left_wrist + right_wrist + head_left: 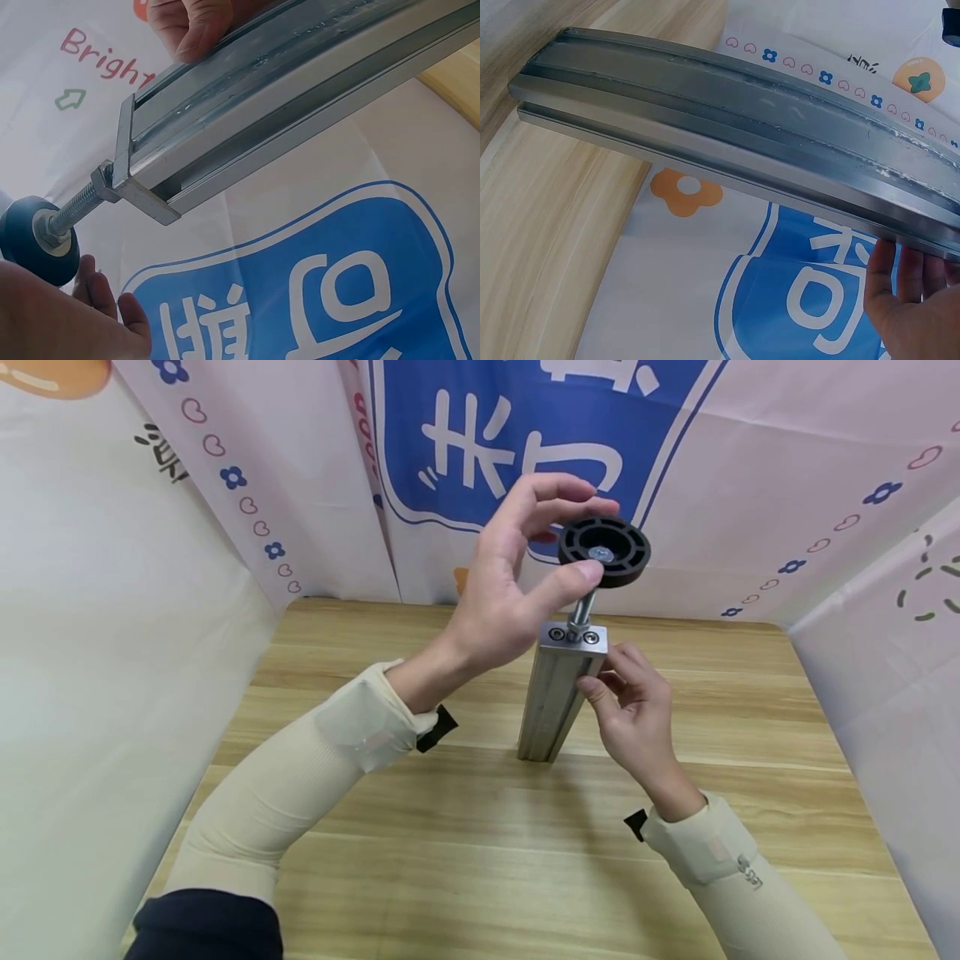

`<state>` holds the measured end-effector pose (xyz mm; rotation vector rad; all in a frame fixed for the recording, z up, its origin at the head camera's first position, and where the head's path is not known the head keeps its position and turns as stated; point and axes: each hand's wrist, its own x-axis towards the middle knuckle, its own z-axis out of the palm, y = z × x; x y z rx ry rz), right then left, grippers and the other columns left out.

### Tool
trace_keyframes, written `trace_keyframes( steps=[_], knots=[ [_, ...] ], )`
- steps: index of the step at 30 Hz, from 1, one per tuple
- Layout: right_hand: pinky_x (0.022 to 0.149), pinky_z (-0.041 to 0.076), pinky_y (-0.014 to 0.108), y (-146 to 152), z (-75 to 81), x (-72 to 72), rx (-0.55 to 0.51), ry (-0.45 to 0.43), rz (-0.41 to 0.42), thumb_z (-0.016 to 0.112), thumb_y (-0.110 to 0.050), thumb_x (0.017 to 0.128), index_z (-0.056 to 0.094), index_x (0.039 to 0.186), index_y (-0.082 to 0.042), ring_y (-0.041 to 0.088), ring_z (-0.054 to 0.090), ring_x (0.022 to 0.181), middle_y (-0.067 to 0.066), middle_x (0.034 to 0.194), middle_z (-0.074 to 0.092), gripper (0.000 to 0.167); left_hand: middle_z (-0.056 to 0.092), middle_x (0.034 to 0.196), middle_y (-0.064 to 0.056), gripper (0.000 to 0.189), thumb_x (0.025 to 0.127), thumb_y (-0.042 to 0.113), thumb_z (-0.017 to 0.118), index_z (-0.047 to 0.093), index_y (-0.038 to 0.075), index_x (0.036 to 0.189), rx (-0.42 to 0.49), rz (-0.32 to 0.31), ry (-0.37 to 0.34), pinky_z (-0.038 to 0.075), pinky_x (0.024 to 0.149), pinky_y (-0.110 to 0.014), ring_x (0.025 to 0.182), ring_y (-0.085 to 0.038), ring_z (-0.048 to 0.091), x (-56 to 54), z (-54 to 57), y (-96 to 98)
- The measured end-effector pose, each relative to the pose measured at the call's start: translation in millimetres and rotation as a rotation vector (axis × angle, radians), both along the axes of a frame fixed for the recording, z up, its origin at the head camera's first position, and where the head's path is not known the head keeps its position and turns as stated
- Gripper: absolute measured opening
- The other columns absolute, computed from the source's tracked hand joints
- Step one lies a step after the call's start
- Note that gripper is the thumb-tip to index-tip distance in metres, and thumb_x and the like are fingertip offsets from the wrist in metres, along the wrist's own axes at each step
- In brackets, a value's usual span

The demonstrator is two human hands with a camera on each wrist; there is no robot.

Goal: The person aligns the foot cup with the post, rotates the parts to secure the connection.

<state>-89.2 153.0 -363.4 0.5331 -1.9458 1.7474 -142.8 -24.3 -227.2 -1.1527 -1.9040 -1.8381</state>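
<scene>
An aluminium profile (558, 693) stands upright, slightly tilted, its lower end at the wooden table. On its top end plate sits a threaded stud with a nut, carrying a black round levelling foot (632, 553). My left hand (502, 577) has its thumb on the foot's near rim and its bent fingers around the far side. In the left wrist view the stud (79, 206) shows between foot and end plate. My right hand (633, 714) grips the profile near its top, thumb on the near edge. Its fingers (909, 274) reach along the far side in the right wrist view.
The wooden table (465, 852) runs up to a white printed cloth (322, 543) at the back, which has a blue panel with white characters. White cloth walls stand at left and right. Black tabs (437, 729) stick out from the pale sleeves.
</scene>
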Motion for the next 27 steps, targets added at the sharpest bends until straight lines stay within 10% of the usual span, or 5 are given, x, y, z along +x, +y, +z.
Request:
trace_keyframes(
  steps=[11, 27],
  knots=[
    [0.078, 0.057, 0.018, -0.2, -1.0, 0.4, -0.009, 0.002, 0.009, 0.072, 0.005, 0.091, 0.067, 0.125, 0.017, 0.006, 0.061, 0.089, -0.01, 0.099, 0.063, 0.036, 0.065, 0.126, -0.012, 0.07, 0.077, 0.019, 0.088, 0.054, -0.001, 0.135, -0.053, 0.149, 0.011, 0.043, 0.105, -0.027, 0.119, -0.017, 0.059, 1.3, 5.0, 1.1],
    [0.077, 0.055, 0.018, 0.3, -0.4, 0.5, 0.009, 0.011, 0.008, 0.071, 0.004, 0.092, 0.067, 0.126, 0.016, 0.007, 0.058, 0.087, -0.01, 0.1, 0.062, 0.036, 0.068, 0.12, -0.012, 0.069, 0.076, 0.018, 0.09, 0.056, -0.001, 0.132, -0.07, 0.157, 0.01, 0.042, 0.106, -0.027, 0.115, -0.012, 0.06, -0.2, 6.9, 1.9]
  ],
)
